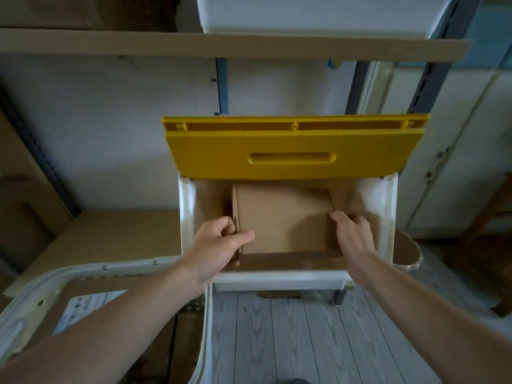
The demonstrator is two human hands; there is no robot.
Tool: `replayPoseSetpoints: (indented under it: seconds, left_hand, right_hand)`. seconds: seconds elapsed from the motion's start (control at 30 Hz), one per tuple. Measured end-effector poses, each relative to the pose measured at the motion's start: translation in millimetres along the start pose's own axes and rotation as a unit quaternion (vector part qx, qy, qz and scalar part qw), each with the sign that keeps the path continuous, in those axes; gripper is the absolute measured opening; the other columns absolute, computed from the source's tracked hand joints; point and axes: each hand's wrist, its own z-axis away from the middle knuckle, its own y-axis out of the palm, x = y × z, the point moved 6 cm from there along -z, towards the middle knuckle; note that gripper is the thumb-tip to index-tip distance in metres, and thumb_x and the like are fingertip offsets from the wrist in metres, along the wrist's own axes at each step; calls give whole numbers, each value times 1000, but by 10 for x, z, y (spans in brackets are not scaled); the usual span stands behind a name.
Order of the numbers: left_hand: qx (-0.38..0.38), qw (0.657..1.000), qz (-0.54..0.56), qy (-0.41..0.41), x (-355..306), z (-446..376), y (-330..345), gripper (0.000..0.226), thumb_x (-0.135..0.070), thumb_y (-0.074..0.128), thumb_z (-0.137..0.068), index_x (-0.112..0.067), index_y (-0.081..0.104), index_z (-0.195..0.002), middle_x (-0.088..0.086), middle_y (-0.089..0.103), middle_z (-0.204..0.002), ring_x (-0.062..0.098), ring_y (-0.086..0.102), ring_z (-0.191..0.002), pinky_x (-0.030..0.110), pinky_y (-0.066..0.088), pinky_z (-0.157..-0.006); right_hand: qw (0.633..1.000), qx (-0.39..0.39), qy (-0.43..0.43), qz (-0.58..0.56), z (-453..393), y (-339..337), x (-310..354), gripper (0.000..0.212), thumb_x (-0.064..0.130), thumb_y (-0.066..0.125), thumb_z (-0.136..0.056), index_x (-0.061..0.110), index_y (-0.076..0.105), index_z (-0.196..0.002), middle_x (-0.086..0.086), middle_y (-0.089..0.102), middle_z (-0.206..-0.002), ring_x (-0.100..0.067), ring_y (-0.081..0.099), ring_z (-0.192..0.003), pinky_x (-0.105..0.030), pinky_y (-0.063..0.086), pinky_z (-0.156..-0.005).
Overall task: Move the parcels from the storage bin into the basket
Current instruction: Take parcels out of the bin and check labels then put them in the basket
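We grip a cardboard parcel with our left hand and right hand, both closed on its sides, inside the white storage bin; the basket near left already holds one labelled parcel.

The raised yellow lid hides the storage bin's rear, perhaps more parcels.

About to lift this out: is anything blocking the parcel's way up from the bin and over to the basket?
Nothing visible does. Both hands, left and right, already grip the parcel; the yellow lid is flipped up behind it, and the basket sits open at lower left.
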Motion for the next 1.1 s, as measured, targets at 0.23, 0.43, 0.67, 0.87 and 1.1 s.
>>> replayPoseSetpoints:
  seconds: [0.23, 0.43, 0.67, 0.87, 1.1]
  left_hand:
    - [-6, 998, -51, 41, -112, 548, -483, 58, -47, 61, -91, 11, 64, -92, 20, 67, -79, 29, 66, -73, 34, 56, -75]
    - [-125, 991, -36, 43, -84, 761, -1168, 46, -34, 67, -90, 9, 50, -96, 31, 64, -97, 36, 69, -91, 41, 59, -74]
    - [-237, 970, 9, 53, 23, 1024, -1785, 42, -41, 59, -95, 0, 59, -101, 12, 73, -82, 30, 73, -81, 47, 59, -76]
    - [-323, 944, -45, 56, 186, 1139, -2154, 38, -43, 64, -93, -6, 55, -101, 4, 70, -87, 20, 71, -81, 25, 56, -58]
    - [-299, 951, -69, 47, 274, 1140, -2178, 60, -32, 75, -87, -42, 36, -131, -10, 53, -125, 14, 58, -111, 37, 57, -89]
  right_hand:
    - [995, 85, -51, -3, 476, 153, 177, 26, 33, 57, -99, 8, 61, -97, -7, 63, -90, -20, 57, -81, -32, 44, -65]
    - [978, 169, -109, -50, 922, 666, 429, 24, 29, 57, -101, 10, 53, -86, -6, 60, -79, -18, 59, -73, -35, 51, -66]
    - [959, 247, -129, -59, 1320, 1328, 586, 27, 30, 54, -102, 6, 51, -91, -4, 62, -83, -15, 62, -77, -24, 55, -59]
    - [947, 288, -137, -40, 1472, 1724, 623, 29, 32, 55, -101, 5, 51, -91, -10, 60, -92, -22, 60, -85, -41, 54, -75]
    - [915, 368, -121, -111, 1603, 1996, 622, 35, 31, 35, -109, 7, 59, -100, -5, 72, -94, -17, 69, -82, -24, 55, -62]
